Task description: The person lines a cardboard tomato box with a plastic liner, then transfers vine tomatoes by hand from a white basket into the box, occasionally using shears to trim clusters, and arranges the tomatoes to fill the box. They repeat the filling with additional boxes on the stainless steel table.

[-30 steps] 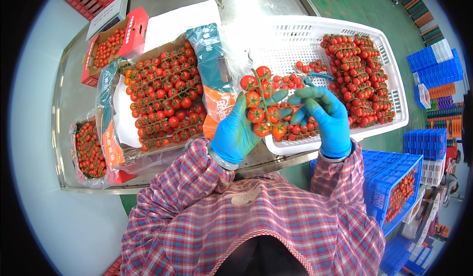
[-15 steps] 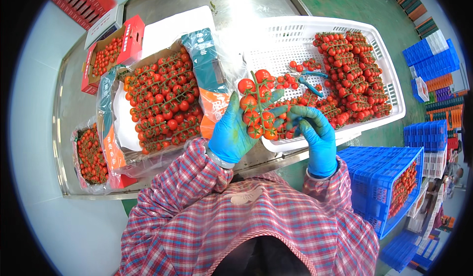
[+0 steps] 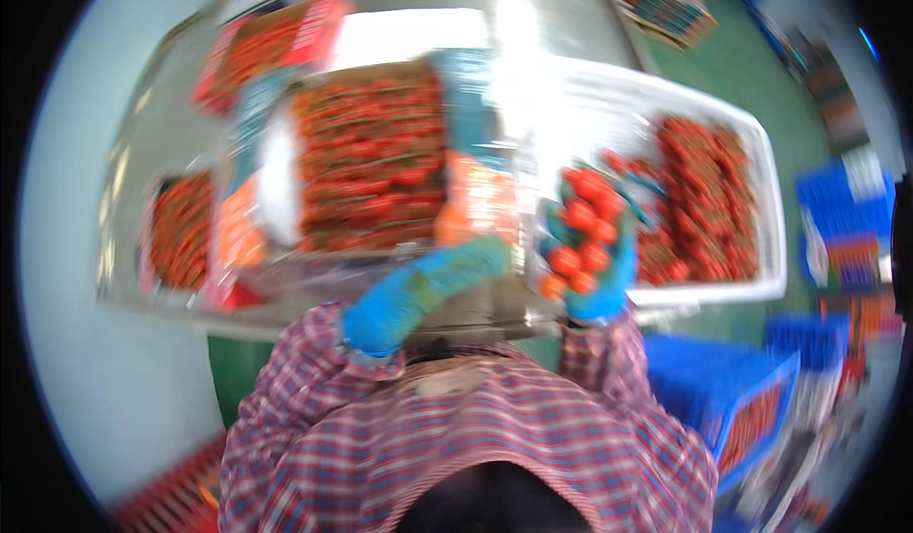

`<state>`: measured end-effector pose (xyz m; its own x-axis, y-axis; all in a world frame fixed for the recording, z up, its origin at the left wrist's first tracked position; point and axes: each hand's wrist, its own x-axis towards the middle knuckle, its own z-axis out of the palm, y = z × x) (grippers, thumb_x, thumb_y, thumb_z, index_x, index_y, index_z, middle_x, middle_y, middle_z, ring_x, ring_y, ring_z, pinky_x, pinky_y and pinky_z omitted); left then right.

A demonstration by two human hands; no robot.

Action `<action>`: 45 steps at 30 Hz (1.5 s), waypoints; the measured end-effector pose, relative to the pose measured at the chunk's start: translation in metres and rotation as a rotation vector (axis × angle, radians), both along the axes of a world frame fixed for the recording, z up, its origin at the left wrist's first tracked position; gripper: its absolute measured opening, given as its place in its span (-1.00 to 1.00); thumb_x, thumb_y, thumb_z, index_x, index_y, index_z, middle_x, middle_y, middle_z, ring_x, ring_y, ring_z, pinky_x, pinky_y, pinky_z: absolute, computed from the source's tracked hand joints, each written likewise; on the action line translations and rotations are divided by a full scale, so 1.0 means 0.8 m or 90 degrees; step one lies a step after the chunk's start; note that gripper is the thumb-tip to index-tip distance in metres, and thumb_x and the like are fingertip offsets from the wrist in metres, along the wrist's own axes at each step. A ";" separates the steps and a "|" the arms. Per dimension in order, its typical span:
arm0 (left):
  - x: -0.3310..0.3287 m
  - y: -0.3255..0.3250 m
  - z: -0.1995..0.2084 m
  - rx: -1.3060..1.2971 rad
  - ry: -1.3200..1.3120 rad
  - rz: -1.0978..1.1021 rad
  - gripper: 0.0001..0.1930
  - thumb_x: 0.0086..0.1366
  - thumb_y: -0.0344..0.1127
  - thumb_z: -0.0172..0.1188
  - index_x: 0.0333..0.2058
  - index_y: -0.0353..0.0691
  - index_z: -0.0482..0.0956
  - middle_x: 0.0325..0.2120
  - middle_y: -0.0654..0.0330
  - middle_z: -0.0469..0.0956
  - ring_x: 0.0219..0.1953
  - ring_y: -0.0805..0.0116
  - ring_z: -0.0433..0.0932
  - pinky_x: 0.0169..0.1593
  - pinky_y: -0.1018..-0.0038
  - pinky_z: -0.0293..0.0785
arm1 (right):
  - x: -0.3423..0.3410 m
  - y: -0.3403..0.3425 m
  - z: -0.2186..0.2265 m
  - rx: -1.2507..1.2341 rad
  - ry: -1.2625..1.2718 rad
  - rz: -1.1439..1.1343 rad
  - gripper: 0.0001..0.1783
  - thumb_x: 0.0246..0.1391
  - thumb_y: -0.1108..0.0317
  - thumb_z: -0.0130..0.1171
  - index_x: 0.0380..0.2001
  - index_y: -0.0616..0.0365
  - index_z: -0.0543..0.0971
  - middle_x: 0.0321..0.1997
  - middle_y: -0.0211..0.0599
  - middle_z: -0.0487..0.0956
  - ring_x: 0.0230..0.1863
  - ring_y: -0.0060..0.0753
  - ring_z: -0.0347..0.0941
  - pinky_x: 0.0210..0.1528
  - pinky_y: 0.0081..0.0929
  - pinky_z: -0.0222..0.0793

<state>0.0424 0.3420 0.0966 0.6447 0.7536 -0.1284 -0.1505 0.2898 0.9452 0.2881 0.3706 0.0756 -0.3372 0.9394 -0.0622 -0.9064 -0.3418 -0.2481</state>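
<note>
In my right hand [image 3: 609,290], gloved in blue, lies a truss of cherry tomatoes [image 3: 585,214], held over the near left end of a white perforated crate [image 3: 772,191]. My left hand [image 3: 418,295], also gloved, reaches across in front of the plastic-lined carton [image 3: 475,195]. Its fingers are stretched out and blurred, with nothing seen in them. Rows of tomato trusses [image 3: 371,172] fill that carton. Inside the crate, more trusses [image 3: 709,195] are stacked to the right, and blue-handled snips [image 3: 642,195] lie left of them.
A red box of tomatoes [image 3: 323,34] stands at the back left of the metal table [image 3: 176,86]. Another small pack of tomatoes [image 3: 181,233] sits at the left. Beside my right arm is a blue crate [image 3: 699,367] with tomatoes; more crates stand farther right.
The tomato truss has passed from my left hand to my right hand. My left hand has drawn away, lower and to the left. The whole view has shifted and is blurred.
</note>
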 end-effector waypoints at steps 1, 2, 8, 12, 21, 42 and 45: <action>-0.029 -0.020 -0.006 0.126 -0.052 -0.032 -0.50 0.38 -0.14 -0.26 0.18 -0.35 0.13 0.19 0.06 0.17 0.25 0.23 0.11 0.29 0.30 -0.03 | -0.022 -0.013 0.008 0.025 0.094 0.033 -0.34 0.19 -0.13 -0.26 0.26 -0.04 0.08 0.21 -0.16 0.26 -0.16 -0.24 0.40 -0.41 -0.40 0.40; -0.060 -0.040 -0.013 0.137 -0.107 -0.055 -0.56 0.39 -0.23 -0.24 0.17 -0.32 0.17 0.17 0.10 0.20 0.23 0.26 0.14 0.27 0.32 0.03 | -0.049 -0.029 0.018 0.053 0.146 0.082 -0.34 0.19 -0.13 -0.28 0.27 -0.08 0.03 0.23 -0.15 0.24 -0.28 -0.24 0.41 -0.53 -0.39 0.36; -0.304 -0.162 -0.067 -0.034 -0.170 0.046 -0.54 0.36 -0.21 -0.12 0.18 -0.25 0.16 0.14 0.13 0.26 0.18 0.32 0.21 0.20 0.38 0.14 | -0.277 -0.091 0.031 0.112 -0.115 0.197 -0.29 0.17 -0.10 -0.23 0.29 -0.04 -0.06 -0.08 -0.03 0.40 -0.73 -0.30 0.28 -0.76 -0.39 0.24; -0.515 -0.183 -0.110 0.025 -0.046 0.292 -0.62 0.36 -0.23 -0.13 0.01 -0.38 0.39 -0.04 0.07 0.45 0.07 0.30 0.35 0.14 0.37 0.23 | -0.457 -0.097 -0.016 0.260 -0.249 0.314 -0.24 0.11 -0.11 -0.11 0.25 0.12 0.05 -0.06 -0.02 0.38 -0.68 -0.39 0.31 -0.75 -0.44 0.25; -0.696 -0.097 -0.216 0.573 0.734 0.307 -0.73 0.16 -0.25 0.10 -0.15 -0.08 0.54 -0.08 0.27 0.46 0.10 0.23 0.31 0.24 0.07 0.00 | -0.779 -0.044 -0.057 0.133 -0.500 0.036 -0.41 0.11 0.24 0.02 0.19 0.01 0.14 -0.09 -0.27 0.36 -0.42 -0.49 0.30 -0.51 -0.53 0.34; -0.754 0.024 -0.231 0.630 0.624 0.014 -0.85 0.11 -0.24 0.10 -0.40 -0.04 0.63 0.02 0.35 0.41 0.21 0.25 0.19 0.27 0.09 -0.08 | -0.836 -0.049 -0.175 0.755 -1.618 0.019 -0.26 0.01 0.16 0.06 0.21 0.25 0.10 0.30 0.06 0.05 0.33 0.04 -0.10 0.30 0.01 -0.21; -0.762 0.022 -0.225 0.530 0.408 0.116 -0.81 0.17 -0.21 0.09 -0.33 -0.09 0.63 0.06 0.26 0.38 0.20 0.20 0.20 0.26 0.19 0.00 | -0.857 -0.041 -0.177 0.637 -1.684 0.097 -0.29 -0.01 0.15 0.09 0.17 0.24 0.16 0.23 0.10 0.14 0.30 0.02 -0.01 0.28 0.03 -0.17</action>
<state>-0.5673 0.3593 -0.0835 0.5081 0.8385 0.1969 0.4688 -0.4610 0.7534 -0.3977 0.3377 -0.0658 -0.3663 0.9296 -0.0406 0.9296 0.3637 -0.0603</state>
